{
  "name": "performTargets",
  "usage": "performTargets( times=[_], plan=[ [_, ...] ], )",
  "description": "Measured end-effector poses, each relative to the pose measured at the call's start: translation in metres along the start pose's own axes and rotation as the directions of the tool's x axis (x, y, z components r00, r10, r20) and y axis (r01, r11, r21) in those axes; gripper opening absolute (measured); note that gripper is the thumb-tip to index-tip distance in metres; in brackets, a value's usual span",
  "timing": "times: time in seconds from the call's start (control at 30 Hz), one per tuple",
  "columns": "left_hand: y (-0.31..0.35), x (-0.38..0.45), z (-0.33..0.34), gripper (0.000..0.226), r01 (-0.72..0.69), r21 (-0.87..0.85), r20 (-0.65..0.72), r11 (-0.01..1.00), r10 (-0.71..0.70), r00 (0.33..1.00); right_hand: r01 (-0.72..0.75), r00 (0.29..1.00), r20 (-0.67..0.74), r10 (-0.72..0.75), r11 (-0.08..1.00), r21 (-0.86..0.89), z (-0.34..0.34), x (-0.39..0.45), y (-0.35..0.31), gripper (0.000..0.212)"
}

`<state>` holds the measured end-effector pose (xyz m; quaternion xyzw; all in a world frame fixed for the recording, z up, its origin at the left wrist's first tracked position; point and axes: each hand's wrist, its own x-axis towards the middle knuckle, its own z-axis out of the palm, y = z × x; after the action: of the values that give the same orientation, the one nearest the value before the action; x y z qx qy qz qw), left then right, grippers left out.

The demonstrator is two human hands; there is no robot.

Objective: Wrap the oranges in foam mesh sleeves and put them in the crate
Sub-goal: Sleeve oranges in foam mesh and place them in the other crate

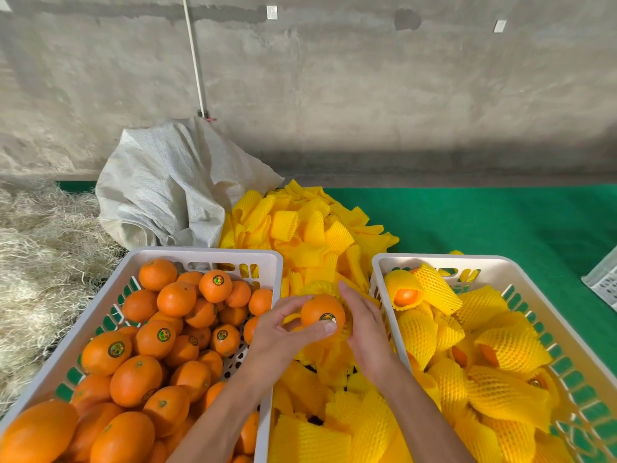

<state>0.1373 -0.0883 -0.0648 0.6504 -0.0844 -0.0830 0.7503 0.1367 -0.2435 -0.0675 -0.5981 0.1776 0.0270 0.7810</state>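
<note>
Between the two crates I see both hands on one orange (322,315): my left hand (283,332) curls around it, thumb across its front, while my right hand (362,324) cups a yellow foam mesh sleeve (320,288) against its far side. Bare oranges fill the left crate (200,255); wrapped ones lie in the right crate (434,260).

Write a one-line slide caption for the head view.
Both hands push an orange into a sleeve, between two crates.
</note>
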Motion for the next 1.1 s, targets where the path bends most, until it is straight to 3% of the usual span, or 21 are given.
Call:
performTargets(
  times=[0.03, 0.1, 0.13, 0.2, 0.3, 0.4, 0.47, 0.53, 0.6, 0.67, 0.7, 0.77, 0.83, 0.9, 0.93, 1.0, 1.07, 1.1],
  plan=[
    [0.0, 0.0, 0.0, 0.071, -0.01, 0.011, -0.053, 1.0, 0.01, 0.999, 0.037, 0.999, 0.003, -0.037, 0.999, 0.004, 0.0, -0.001, -0.001, 0.096],
    [0.001, 0.0, 0.0, 0.072, -0.029, 0.03, -0.115, 0.999, 0.032, 0.993, 0.206, 0.979, 0.009, -0.206, 0.977, -0.062, -0.001, -0.001, 0.0, 0.061],
    [0.002, 0.0, 0.0, 0.071, -0.036, 0.042, -0.143, 0.998, 0.042, 0.989, 0.344, 0.938, 0.01, -0.346, 0.928, -0.143, -0.001, -0.001, 0.0, 0.042],
    [0.003, 0.001, 0.0, 0.062, -0.05, 0.089, -0.202, 0.995, 0.067, 0.977, 0.557, 0.813, 0.004, -0.583, 0.774, -0.302, 0.0, -0.001, 0.002, 0.03],
    [-0.001, 0.0, 0.001, 0.056, -0.04, 0.217, -0.257, 0.975, 0.096, 0.962, 0.614, 0.703, -0.066, -0.708, 0.652, -0.444, 0.002, -0.004, -0.001, 0.019],
    [-0.004, 0.0, 0.005, 0.054, 0.012, 0.311, -0.308, 0.95, 0.089, 0.947, 0.601, 0.623, -0.07, -0.779, 0.534, -0.595, 0.003, -0.007, 0.0, 0.025],
    [-0.003, 0.001, 0.008, 0.056, 0.014, 0.379, -0.319, 0.925, 0.116, 0.941, 0.628, 0.535, 0.013, -0.844, 0.388, -0.675, 0.007, -0.01, 0.005, 0.023],
    [-0.004, 0.001, 0.008, 0.056, 0.02, 0.437, -0.33, 0.899, 0.14, 0.934, 0.648, 0.413, 0.164, -0.896, 0.163, -0.744, 0.011, -0.013, 0.011, 0.024],
    [-0.006, 0.001, 0.002, 0.035, 0.018, 0.492, -0.355, 0.871, 0.182, 0.917, 0.648, 0.297, 0.345, -0.89, -0.078, -0.758, 0.012, -0.013, 0.016, 0.023],
    [-0.01, 0.001, -0.006, 0.029, 0.012, 0.485, -0.37, 0.874, 0.193, 0.909, 0.68, 0.23, 0.461, -0.857, -0.197, -0.706, 0.011, -0.011, 0.014, 0.022],
    [-0.013, 0.001, -0.009, 0.024, 0.001, 0.463, -0.377, 0.886, 0.196, 0.905, 0.721, 0.232, 0.47, -0.852, -0.174, -0.671, 0.012, -0.011, 0.013, 0.023],
    [-0.014, 0.0, -0.011, 0.016, -0.048, 0.422, -0.381, 0.905, 0.225, 0.897, 0.804, 0.353, 0.36, -0.863, 0.083, -0.588, 0.019, -0.017, 0.014, 0.031],
    [-0.012, 0.0, -0.009, 0.021, -0.139, 0.42, -0.372, 0.897, 0.31, 0.875, 0.744, 0.586, 0.137, -0.799, 0.463, -0.482, 0.027, -0.024, 0.015, 0.038],
    [-0.012, 0.0, -0.006, 0.029, -0.212, 0.446, -0.327, 0.869, 0.379, 0.865, 0.525, 0.824, -0.037, -0.565, 0.787, -0.324, 0.032, -0.027, 0.012, 0.052],
    [-0.015, 0.0, -0.006, 0.032, -0.239, 0.474, -0.289, 0.847, 0.406, 0.867, 0.39, 0.913, -0.033, -0.407, 0.892, -0.23, 0.031, -0.026, 0.009, 0.065],
    [-0.019, -0.001, -0.005, 0.028, -0.29, 0.54, -0.19, 0.79, 0.451, 0.872, 0.148, 0.982, 0.126, -0.14, 0.988, -0.05, 0.028, -0.019, 0.01, 0.08],
    [-0.02, -0.001, -0.004, 0.03, -0.327, 0.564, -0.088, 0.759, 0.449, 0.889, 0.055, 0.973, 0.219, -0.074, 0.995, 0.088, 0.026, -0.018, 0.013, 0.069],
    [-0.02, -0.001, -0.005, 0.036, -0.337, 0.56, -0.04, 0.757, 0.431, 0.902, 0.092, 0.975, 0.195, -0.108, 0.992, 0.089, 0.026, -0.017, 0.013, 0.061]
  ],
)
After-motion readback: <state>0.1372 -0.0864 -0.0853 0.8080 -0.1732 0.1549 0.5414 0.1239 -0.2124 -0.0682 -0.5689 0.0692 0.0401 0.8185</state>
